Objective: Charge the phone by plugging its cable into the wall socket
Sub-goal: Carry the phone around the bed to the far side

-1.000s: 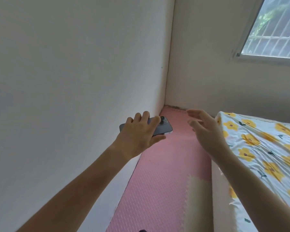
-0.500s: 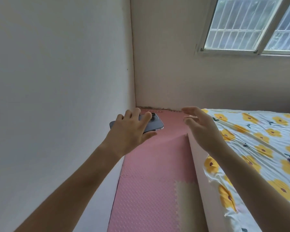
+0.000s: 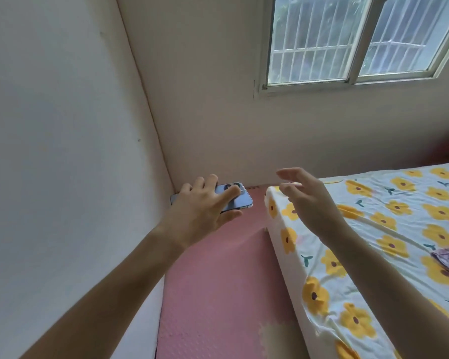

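Note:
My left hand [image 3: 205,206] grips a blue-grey phone [image 3: 237,199] from above, back side up, with its camera bump showing between my fingers. The phone is held level above the pink floor near the room's corner. My right hand [image 3: 309,203] hovers over the near corner of the bed, fingers spread and slightly curled, holding nothing. No cable and no wall socket appear in view.
A bed with a white sheet printed with yellow flowers [image 3: 389,237] fills the right side. Pink foam floor mats [image 3: 218,281] run between the bed and the bare white wall [image 3: 62,151] on the left. A barred window [image 3: 347,40] sits high on the far wall.
The view has swung to the right, bringing more of the bed and window in. Both hands keep their pose, the left still holding the phone.

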`<state>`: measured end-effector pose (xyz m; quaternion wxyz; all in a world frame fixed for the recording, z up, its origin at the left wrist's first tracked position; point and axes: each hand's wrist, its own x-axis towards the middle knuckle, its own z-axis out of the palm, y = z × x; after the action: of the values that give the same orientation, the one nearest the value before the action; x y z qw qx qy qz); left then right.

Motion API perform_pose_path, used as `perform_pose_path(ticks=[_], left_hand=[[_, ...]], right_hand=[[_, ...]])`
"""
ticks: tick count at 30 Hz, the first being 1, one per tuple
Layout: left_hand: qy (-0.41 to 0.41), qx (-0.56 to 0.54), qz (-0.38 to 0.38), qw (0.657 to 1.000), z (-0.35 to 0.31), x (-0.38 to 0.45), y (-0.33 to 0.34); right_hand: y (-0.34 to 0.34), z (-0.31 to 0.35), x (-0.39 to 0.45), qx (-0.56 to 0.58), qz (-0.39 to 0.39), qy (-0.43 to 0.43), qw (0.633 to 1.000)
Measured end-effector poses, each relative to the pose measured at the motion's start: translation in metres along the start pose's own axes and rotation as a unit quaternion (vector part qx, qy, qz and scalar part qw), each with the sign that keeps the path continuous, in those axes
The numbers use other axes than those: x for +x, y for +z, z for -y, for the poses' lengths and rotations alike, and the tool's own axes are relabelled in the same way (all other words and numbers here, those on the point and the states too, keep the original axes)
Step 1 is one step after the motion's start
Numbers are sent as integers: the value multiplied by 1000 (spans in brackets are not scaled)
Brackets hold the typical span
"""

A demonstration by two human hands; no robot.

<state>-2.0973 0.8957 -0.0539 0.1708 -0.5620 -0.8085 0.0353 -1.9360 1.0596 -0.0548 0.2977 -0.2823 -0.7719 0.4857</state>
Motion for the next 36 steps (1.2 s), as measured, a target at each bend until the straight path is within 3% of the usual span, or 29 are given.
perform_pose_path(ticks=[5,15,21,27,36], left_hand=[[22,4,-19,1000,3,97,16],[16,-16,-14,1000,42,214,61],[16,-18,-15,1000,106,279,104],[17,-78,-63,995,193,352,133],[22,-94,-40,995,279,451,175]], right_hand=[[-20,-19,80,-1,-16,-5,1000],[-9,-51,200,5,-12,8,1000],[27,-62,282,3,-17,15,1000],[77,-57,387,4,-26,19,999],[120,-67,495,70,-50,63,994]])
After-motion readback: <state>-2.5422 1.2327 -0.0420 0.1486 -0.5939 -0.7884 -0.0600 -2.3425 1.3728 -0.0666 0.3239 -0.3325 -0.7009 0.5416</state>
